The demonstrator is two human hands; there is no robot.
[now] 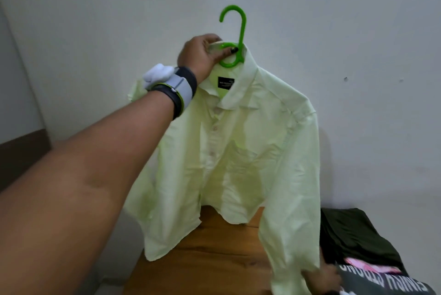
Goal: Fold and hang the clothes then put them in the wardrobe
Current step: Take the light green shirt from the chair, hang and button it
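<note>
- The green hanger [242, 29] is gripped at its neck by the left hand [200, 56], with the fingers curled over the top and the thumb laid across the loop below the hook.
- The hook is held upright and free, in front of the pale wall [358, 32].
- A pale yellow-green shirt [250, 151] is hung on the hanger, with its collar open, a black label [226, 83] shown inside the neck, and its front buttoned.
- A dark and grey wristband [179, 94] is worn on the left wrist, with a white block [158, 75] fixed to it.
- The shirt is held up at arm's length above a wooden table [214, 259]; whether the hem touches the wood cannot be told.
- The sleeve [291, 235] on the right of the view is draped down to the lower edge of the picture.
- The right hand [322, 278] is seen just beside that sleeve's end, partly hidden by the cloth; whether anything is gripped by it cannot be told.
- A dark green garment [353, 235] is laid on the right of the table, near the right hand.
- A grey garment with white lettering [386, 282] and something pink [367, 267] are laid in front of the dark green garment.
</note>
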